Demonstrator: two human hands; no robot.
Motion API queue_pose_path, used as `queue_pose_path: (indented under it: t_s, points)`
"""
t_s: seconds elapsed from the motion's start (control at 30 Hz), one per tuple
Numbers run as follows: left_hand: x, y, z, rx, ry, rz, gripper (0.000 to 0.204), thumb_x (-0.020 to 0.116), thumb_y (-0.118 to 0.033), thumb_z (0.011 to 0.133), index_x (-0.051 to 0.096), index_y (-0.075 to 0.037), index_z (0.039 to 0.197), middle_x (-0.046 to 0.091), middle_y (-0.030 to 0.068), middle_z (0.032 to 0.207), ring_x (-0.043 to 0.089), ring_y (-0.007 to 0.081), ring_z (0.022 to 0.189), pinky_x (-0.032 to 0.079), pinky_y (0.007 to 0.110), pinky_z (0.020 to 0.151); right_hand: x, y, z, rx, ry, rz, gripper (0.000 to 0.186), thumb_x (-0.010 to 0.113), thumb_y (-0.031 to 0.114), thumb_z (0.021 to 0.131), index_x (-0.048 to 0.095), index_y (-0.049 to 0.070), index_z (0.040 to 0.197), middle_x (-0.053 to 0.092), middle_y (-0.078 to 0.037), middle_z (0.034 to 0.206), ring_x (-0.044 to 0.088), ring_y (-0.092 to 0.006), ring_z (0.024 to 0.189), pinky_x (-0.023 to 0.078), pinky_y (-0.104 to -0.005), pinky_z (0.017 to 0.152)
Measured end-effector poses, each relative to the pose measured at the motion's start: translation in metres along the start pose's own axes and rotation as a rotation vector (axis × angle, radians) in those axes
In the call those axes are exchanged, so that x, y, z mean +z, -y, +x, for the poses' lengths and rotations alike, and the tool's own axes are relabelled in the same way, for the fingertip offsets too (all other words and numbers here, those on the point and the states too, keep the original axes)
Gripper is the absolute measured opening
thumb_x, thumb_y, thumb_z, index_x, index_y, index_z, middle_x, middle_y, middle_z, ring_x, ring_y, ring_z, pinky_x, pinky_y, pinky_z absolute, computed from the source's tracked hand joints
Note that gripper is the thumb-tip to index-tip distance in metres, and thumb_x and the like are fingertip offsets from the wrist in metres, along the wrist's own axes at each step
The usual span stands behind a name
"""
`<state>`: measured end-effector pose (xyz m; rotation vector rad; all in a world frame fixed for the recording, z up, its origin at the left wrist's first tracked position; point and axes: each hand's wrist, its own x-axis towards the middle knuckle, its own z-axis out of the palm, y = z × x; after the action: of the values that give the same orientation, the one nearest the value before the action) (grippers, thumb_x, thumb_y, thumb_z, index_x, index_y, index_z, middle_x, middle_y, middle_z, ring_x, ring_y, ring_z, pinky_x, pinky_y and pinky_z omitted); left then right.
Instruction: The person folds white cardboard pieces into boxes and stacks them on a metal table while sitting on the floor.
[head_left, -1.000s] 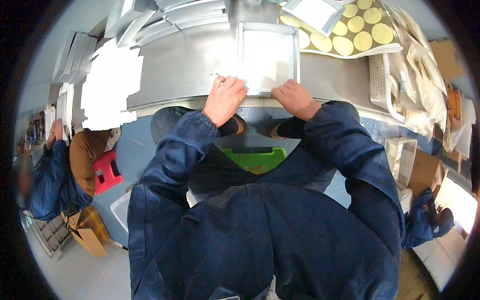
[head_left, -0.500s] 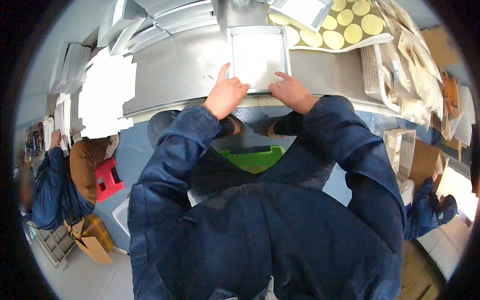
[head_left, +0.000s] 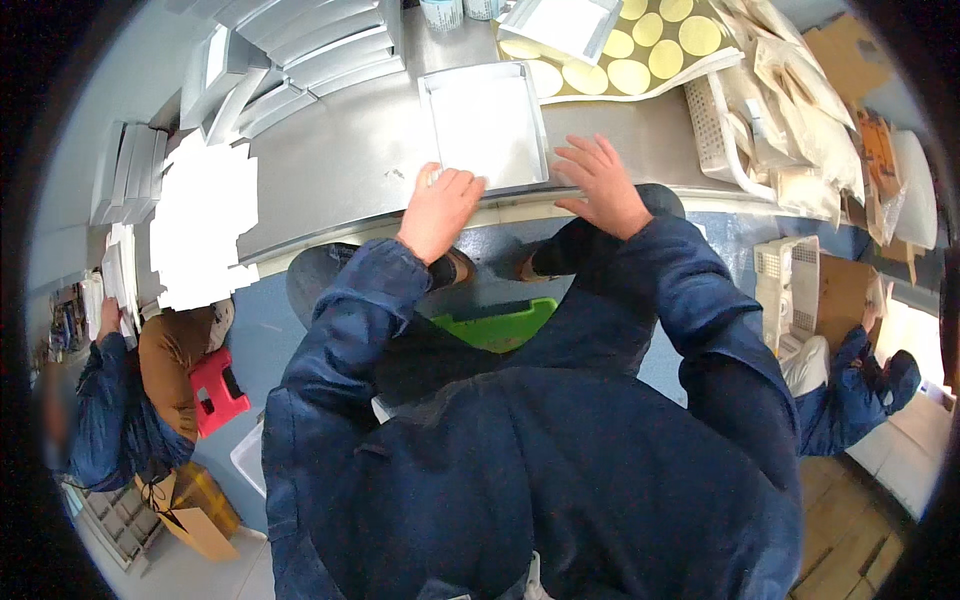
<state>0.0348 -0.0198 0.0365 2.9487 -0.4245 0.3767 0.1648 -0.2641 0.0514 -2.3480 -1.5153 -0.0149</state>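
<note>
A shallow white box (head_left: 487, 125) with grey-silver sides lies open side up at the near edge of the steel table. My left hand (head_left: 440, 212) is at its near left corner, with fingers curled over the rim. The thumb side is partly hidden. Off the box's near right corner, my right hand (head_left: 603, 186) hovers with spread fingers and holds nothing. Just beyond the box, another shallow box (head_left: 563, 28) rests on a sheet of round yellow stickers (head_left: 628, 76).
Stacked grey boxes (head_left: 330, 45) stand far left, with a pile of white sheets (head_left: 203, 220) nearer. A white basket (head_left: 712, 130) with plastic bags is at the right. Co-workers sit at left (head_left: 110, 410) and right (head_left: 850, 400). A green stool (head_left: 500, 325) shows between my legs.
My right hand has come off the box's near edge and spread its fingers. My left hand has curled its outstretched finger at the corner. The whole view has shifted slightly.
</note>
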Motion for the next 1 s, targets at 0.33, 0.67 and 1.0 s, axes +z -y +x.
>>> queue_pose_path:
  t_s: [0.33, 0.67, 1.0]
  points:
    - [0.021, -0.013, 0.023, -0.094, 0.210, -0.165, 0.008, 0.054, -0.012, 0.078, 0.052, -0.006, 0.084, 0.060, 0.0116, 0.077, 0.062, 0.0282, 0.077, 0.050, 0.040, 0.062, 0.029, 0.001, 0.023, -0.127, 0.188, -0.193, 0.021, 0.066, 0.021, 0.072, 0.064, 0.009, 0.090, 0.050, -0.003, 0.128, 0.030, -0.0230, 0.132, 0.019, -0.0479, 0.111]
    - [-0.013, -0.015, 0.023, -0.152, 0.002, -0.431, 0.045, 0.067, -0.021, 0.074, 0.053, -0.003, 0.112, 0.058, 0.0165, 0.104, 0.054, 0.0343, 0.098, 0.043, 0.043, 0.085, 0.019, 0.009, 0.012, 0.421, -0.201, 0.301, 0.070, 0.065, 0.039, 0.078, 0.040, -0.004, 0.128, 0.036, -0.029, 0.134, 0.037, -0.0397, 0.125, 0.032, -0.0399, 0.103]
    - [-0.043, 0.017, -0.078, -0.848, -0.552, -0.792, 0.037, 0.055, -0.007, 0.085, 0.049, 0.003, 0.120, 0.053, 0.0152, 0.113, 0.054, 0.0255, 0.101, 0.043, 0.034, 0.088, -0.015, 0.025, 0.048, 0.855, -0.051, 0.828, 0.015, 0.049, 0.008, 0.083, 0.049, -0.007, 0.083, 0.053, -0.015, 0.055, 0.057, -0.0223, 0.040, 0.044, -0.0339, 0.035]
